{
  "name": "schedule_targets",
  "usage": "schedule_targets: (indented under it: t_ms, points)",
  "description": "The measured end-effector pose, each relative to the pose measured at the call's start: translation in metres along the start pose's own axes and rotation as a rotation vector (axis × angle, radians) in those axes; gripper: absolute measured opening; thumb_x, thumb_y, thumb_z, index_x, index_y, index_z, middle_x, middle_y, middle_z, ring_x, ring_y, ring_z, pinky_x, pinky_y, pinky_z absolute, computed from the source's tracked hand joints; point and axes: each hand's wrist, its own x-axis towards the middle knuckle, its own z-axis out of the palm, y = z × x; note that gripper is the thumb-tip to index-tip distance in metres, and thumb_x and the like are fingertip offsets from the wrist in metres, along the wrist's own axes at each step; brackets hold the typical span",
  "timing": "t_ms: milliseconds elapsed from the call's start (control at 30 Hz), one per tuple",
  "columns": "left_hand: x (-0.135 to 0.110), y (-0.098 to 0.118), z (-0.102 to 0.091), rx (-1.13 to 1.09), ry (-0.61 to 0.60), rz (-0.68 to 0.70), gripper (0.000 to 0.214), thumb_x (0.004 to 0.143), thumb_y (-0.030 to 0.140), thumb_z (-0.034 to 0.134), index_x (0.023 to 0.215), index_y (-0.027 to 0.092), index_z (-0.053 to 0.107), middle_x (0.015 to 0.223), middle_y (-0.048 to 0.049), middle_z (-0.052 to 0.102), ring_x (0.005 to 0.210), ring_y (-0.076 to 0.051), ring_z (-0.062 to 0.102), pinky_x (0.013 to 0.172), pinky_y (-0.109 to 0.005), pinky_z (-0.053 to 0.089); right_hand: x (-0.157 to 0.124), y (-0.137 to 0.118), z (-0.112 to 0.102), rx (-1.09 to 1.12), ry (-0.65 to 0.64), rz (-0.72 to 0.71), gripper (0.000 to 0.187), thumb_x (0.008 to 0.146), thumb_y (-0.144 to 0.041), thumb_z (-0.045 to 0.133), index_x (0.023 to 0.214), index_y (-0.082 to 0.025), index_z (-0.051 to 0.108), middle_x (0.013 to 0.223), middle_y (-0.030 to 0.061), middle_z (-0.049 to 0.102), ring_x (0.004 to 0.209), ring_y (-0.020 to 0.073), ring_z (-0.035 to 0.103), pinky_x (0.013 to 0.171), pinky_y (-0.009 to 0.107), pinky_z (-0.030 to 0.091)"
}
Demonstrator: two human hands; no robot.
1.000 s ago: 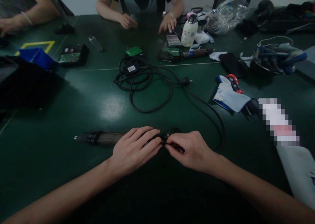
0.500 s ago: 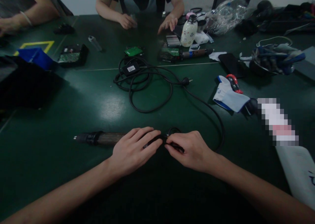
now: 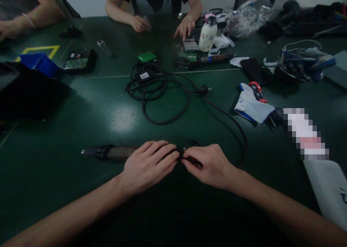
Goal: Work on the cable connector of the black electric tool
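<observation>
An electric screwdriver lies flat on the green table, its bit end pointing left. My left hand is wrapped over its rear part from above and hides most of that end. My right hand is closed just to the right, its thumb and fingers pinching the black cable near the tool's tail. A small loop of cord rises behind my right fingertips. The exact joint between cable and tool is covered by my fingers.
Ahead lie a coiled power cord with an adapter and a plug. A glove and red-handled tool lie right, near a white case. Across the table are circuit boards, a bottle and a co-worker's hands.
My left fingers have shifted slightly over the rear of the screwdriver. My right hand keeps its pinch in nearly the same spot. The co-worker's fingers across the table have moved a little.
</observation>
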Motion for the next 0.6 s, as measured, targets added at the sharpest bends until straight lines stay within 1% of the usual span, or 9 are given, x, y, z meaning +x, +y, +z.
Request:
schedule_targets:
  t_ms: [100, 233, 300, 400, 467, 533, 600]
  points:
    - [-0.0002, -0.0003, 0.0001, 0.014, -0.021, 0.023, 0.027, 0.101, 0.027, 0.066, 0.128, 0.023, 0.067, 0.137, -0.0033, 0.070, 0.124, -0.026, 0.065, 0.097, -0.041, 0.052, -0.0004, 0.0003, 0.0008, -0.002, 0.001, -0.002, 0.013, 0.102, -0.026, 0.061, 0.096, -0.019, 0.070, 0.081, -0.0004, 0.071, 0.063, 0.0122, 0.059, 0.061, 0.026, 0.035]
    - [-0.0001, 0.0004, 0.0006, 0.004, 0.009, -0.014, 0.024, 0.100, 0.027, 0.068, 0.124, 0.021, 0.068, 0.133, -0.0029, 0.072, 0.121, -0.024, 0.066, 0.096, -0.039, 0.052, -0.0009, 0.0008, 0.0014, -0.006, 0.009, -0.006, 0.013, 0.102, -0.027, 0.061, 0.097, -0.019, 0.071, 0.081, 0.0000, 0.072, 0.063, 0.0122, 0.059, 0.061, 0.025, 0.035]
    - [-0.0004, 0.0004, 0.0009, 0.006, 0.014, -0.007, 0.026, 0.100, 0.027, 0.068, 0.125, 0.021, 0.068, 0.134, -0.0033, 0.071, 0.121, -0.024, 0.066, 0.096, -0.040, 0.052, -0.0009, 0.0009, 0.0012, 0.001, 0.010, -0.005, 0.013, 0.102, -0.026, 0.061, 0.097, -0.019, 0.071, 0.081, 0.0002, 0.072, 0.062, 0.0120, 0.059, 0.060, 0.025, 0.034]
    - [-0.0008, 0.0003, 0.0009, 0.018, -0.011, 0.018, 0.027, 0.100, 0.026, 0.067, 0.127, 0.023, 0.067, 0.137, -0.0033, 0.070, 0.123, -0.025, 0.065, 0.096, -0.041, 0.052, -0.0004, 0.0010, 0.0003, 0.009, 0.000, -0.002, 0.013, 0.102, -0.026, 0.061, 0.098, -0.019, 0.071, 0.081, 0.0002, 0.072, 0.062, 0.0118, 0.060, 0.060, 0.025, 0.035]
    - [-0.0008, 0.0003, 0.0008, 0.019, -0.018, 0.004, 0.025, 0.100, 0.025, 0.066, 0.125, 0.023, 0.068, 0.136, -0.0029, 0.070, 0.123, -0.025, 0.065, 0.096, -0.041, 0.052, 0.0001, 0.0009, -0.0002, 0.008, -0.005, 0.002, 0.014, 0.103, -0.027, 0.061, 0.098, -0.019, 0.071, 0.082, 0.0003, 0.072, 0.063, 0.0118, 0.060, 0.060, 0.025, 0.035]
    - [-0.0007, 0.0005, 0.0009, 0.014, -0.002, -0.017, 0.024, 0.100, 0.027, 0.067, 0.124, 0.022, 0.068, 0.134, -0.0025, 0.071, 0.121, -0.024, 0.066, 0.095, -0.040, 0.052, 0.0003, 0.0008, -0.0003, 0.004, -0.002, 0.001, 0.014, 0.103, -0.027, 0.061, 0.098, -0.018, 0.071, 0.081, 0.0005, 0.072, 0.063, 0.0121, 0.060, 0.061, 0.025, 0.035]
    - [-0.0009, 0.0005, 0.0010, 0.016, 0.004, -0.008, 0.027, 0.100, 0.028, 0.068, 0.126, 0.022, 0.067, 0.134, -0.0030, 0.071, 0.121, -0.024, 0.066, 0.095, -0.040, 0.052, 0.0001, 0.0006, 0.0000, 0.001, 0.001, -0.004, 0.014, 0.102, -0.026, 0.061, 0.098, -0.018, 0.071, 0.082, 0.0009, 0.073, 0.064, 0.0126, 0.061, 0.061, 0.026, 0.035]
